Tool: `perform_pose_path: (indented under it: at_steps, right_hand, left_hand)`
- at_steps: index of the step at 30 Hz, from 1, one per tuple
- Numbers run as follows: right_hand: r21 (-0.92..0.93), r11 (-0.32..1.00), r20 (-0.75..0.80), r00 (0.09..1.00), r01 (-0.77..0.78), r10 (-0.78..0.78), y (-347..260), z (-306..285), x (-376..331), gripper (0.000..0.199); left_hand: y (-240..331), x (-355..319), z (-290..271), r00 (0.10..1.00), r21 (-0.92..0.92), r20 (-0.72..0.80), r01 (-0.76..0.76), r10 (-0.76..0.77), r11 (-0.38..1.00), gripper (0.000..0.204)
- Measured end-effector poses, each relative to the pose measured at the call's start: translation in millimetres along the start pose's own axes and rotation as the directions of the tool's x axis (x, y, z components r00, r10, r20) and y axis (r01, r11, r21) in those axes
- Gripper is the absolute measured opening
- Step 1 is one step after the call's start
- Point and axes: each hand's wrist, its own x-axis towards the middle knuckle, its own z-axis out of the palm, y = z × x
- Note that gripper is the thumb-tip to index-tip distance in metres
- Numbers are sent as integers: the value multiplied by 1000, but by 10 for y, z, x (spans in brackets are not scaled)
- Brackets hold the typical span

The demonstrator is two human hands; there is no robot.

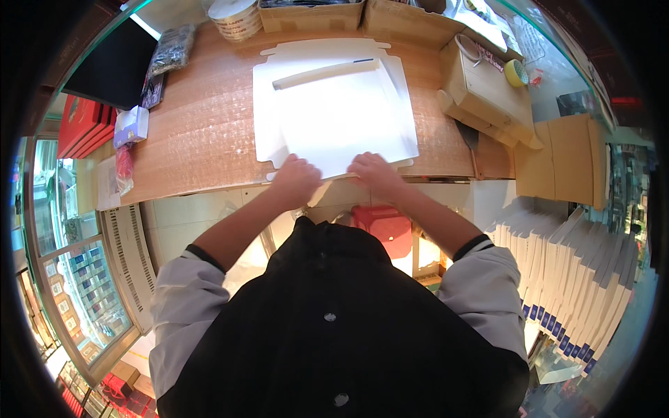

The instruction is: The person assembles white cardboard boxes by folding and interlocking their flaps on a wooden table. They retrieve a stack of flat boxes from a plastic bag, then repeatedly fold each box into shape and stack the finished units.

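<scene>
Along the left end of the wooden table [202, 118] lie red boxes [82, 127], a small white-and-blue pack [131, 125] and a red wrapped packet [124, 171], with a dark plastic-wrapped bundle [173, 49] farther back. Next, toward the middle, is the white card blank [334, 122], spread on the table close to its near edge; a narrow wall stands up along its far side, and its right-hand strip looks partly raised. At its near edge, left of centre, the left hand [298, 180] rests with fingers bent together over the card; the right hand [376, 174] does likewise just to the right, apart from the left. Whether either thumb pinches from below I cannot tell. The step in hand seems to be folding the near flap along its crease. The next move, I judge, calls for even pressure from both hands, so the fold runs straight without buckling. Farther right sits a cardboard box [488, 90] with a yellow tape roll [516, 73], and at the near right, a row of stacked white blanks [571, 272].
</scene>
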Motion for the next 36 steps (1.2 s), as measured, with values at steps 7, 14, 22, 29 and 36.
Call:
perform_pose_path:
  at_steps: [7, 14, 22, 29, 36]
  right_hand:
    - [69, 998, 26, 1000, -2, 0, 167, 42, -56, 8]
    - [87, 993, 56, 996, -78, 73, 159, -169, -55, 6]
    - [183, 972, 54, 989, -146, 138, 166, -329, -163, 4]
    - [122, 990, 2, 997, -76, 76, -151, 109, -2, 4]
    - [-114, 954, 115, 950, -278, 291, 229, 86, -324, 10]
  left_hand:
    - [-223, -26, 139, 911, 181, -227, -309, 345, 934, 45]
    - [-243, 271, -206, 898, -11, -76, -436, 434, 900, 20]
    - [-84, 154, -242, 820, 26, -368, -462, 438, 887, 17]
    - [64, 15, -36, 989, 49, -113, -96, 101, 994, 16]
    - [-700, -367, -13, 967, 38, -253, 43, -32, 998, 11]
